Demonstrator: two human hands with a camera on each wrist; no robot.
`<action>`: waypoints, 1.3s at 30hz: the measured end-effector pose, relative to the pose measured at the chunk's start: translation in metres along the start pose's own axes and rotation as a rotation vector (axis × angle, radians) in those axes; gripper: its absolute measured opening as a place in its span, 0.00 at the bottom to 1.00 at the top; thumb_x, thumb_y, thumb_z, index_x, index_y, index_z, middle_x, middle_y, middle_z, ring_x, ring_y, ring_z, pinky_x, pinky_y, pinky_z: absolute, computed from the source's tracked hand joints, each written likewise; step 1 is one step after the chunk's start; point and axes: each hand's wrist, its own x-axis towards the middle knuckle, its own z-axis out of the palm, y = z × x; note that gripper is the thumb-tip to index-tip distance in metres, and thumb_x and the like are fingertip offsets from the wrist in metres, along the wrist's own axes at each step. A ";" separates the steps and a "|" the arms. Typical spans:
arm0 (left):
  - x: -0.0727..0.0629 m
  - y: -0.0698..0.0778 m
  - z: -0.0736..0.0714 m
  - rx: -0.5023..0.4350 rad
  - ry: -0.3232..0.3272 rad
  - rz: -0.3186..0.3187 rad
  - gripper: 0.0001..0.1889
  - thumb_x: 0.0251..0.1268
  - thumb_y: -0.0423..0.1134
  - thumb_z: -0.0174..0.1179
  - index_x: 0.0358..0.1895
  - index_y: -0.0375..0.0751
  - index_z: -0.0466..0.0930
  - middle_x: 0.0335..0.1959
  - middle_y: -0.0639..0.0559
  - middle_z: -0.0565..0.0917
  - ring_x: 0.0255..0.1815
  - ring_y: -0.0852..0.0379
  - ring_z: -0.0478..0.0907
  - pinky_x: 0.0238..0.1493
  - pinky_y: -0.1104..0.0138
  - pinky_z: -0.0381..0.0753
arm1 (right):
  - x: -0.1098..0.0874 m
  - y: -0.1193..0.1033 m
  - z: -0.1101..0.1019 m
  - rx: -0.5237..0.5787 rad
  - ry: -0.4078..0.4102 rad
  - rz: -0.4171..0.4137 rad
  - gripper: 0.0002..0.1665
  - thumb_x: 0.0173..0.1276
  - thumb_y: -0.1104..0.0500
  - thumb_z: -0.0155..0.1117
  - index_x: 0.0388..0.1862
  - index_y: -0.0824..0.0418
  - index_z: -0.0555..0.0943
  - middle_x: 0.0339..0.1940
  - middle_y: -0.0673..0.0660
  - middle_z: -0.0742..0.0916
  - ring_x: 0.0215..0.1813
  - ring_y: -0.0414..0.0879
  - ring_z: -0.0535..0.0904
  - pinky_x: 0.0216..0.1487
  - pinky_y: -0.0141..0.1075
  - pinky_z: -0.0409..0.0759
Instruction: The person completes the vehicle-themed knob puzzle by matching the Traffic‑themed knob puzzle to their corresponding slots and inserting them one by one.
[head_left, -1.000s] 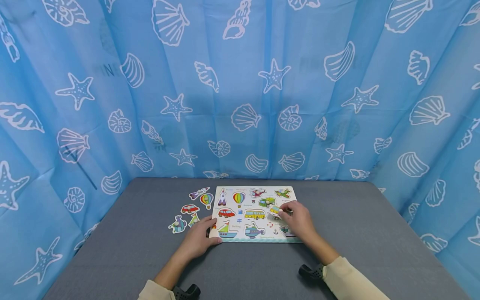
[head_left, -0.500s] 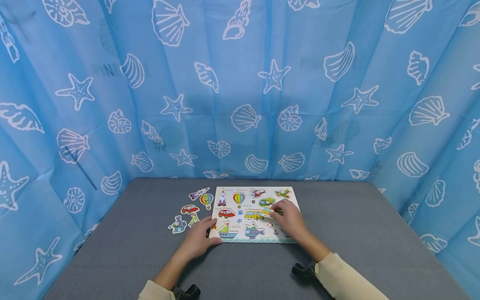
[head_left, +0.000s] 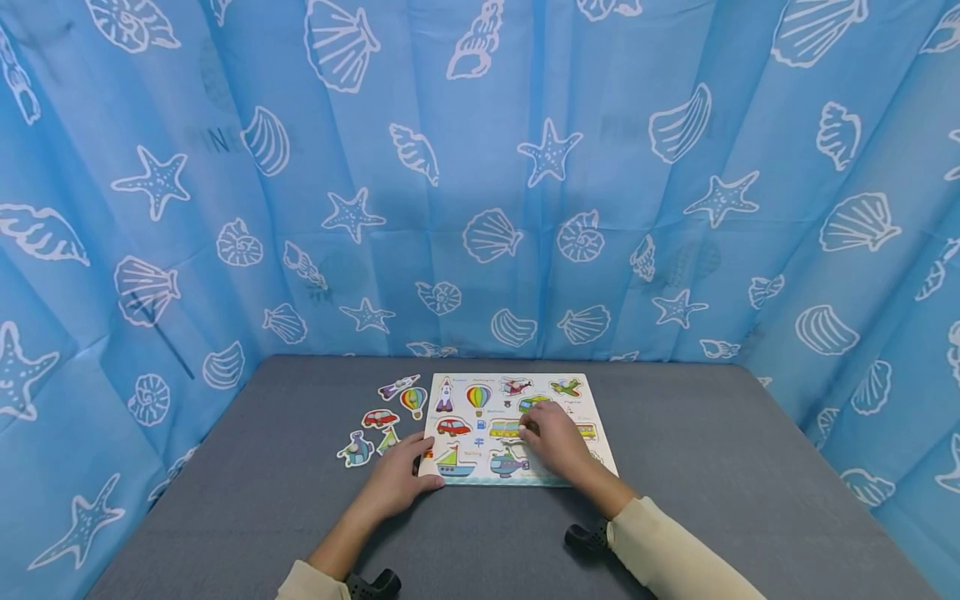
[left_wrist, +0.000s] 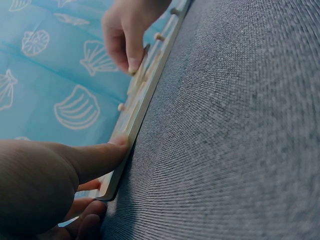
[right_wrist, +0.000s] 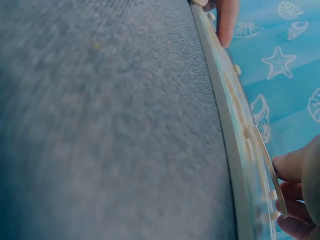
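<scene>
My left hand (head_left: 395, 479) grips the near left corner of a white wooden puzzle board (head_left: 551, 479); in the left wrist view its thumb (left_wrist: 102, 155) presses on the board's edge, with fingers behind the corner. My right hand (head_left: 558, 442) is over the middle of the board and pinches a thin yellow bus puzzle piece (head_left: 510, 429) at the yellow bus picture. In the right wrist view that piece (right_wrist: 272, 172) is tilted, one end close to the board and the other raised beside the fingers. The right hand hides part of the board's lower right.
Left of the board lie several loose puzzle pieces: a rocket (head_left: 398, 386), a balloon (head_left: 413, 402), a red car (head_left: 380, 418), a sailboat (head_left: 387, 439) and a submarine (head_left: 356, 449). A blue shell-print curtain (head_left: 480, 208) hangs behind the grey tabletop (head_left: 697, 450).
My right hand has moved left across the board with the bus piece, from right of the bus picture to over it. The left hand has stayed on the board's corner.
</scene>
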 end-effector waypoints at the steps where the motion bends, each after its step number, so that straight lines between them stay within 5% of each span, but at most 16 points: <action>1: 0.000 0.000 0.000 0.001 0.000 -0.001 0.35 0.54 0.46 0.72 0.65 0.35 0.73 0.66 0.38 0.71 0.66 0.38 0.66 0.62 0.43 0.64 | 0.001 -0.001 0.001 -0.004 -0.002 -0.004 0.05 0.57 0.63 0.74 0.30 0.59 0.84 0.33 0.51 0.82 0.42 0.48 0.77 0.46 0.45 0.75; 16: -0.001 0.001 0.000 -0.001 0.003 0.003 0.35 0.55 0.45 0.72 0.65 0.35 0.73 0.66 0.38 0.70 0.66 0.37 0.66 0.62 0.43 0.64 | 0.012 -0.010 0.010 -0.044 -0.064 0.017 0.03 0.61 0.61 0.71 0.33 0.57 0.85 0.35 0.50 0.82 0.44 0.49 0.78 0.47 0.45 0.76; 39: -0.001 0.000 0.001 0.009 0.003 -0.001 0.35 0.55 0.45 0.72 0.66 0.35 0.72 0.66 0.37 0.70 0.66 0.37 0.66 0.62 0.43 0.63 | 0.016 -0.008 0.016 -0.060 -0.059 -0.126 0.05 0.59 0.63 0.72 0.35 0.61 0.86 0.34 0.53 0.85 0.43 0.51 0.79 0.50 0.46 0.75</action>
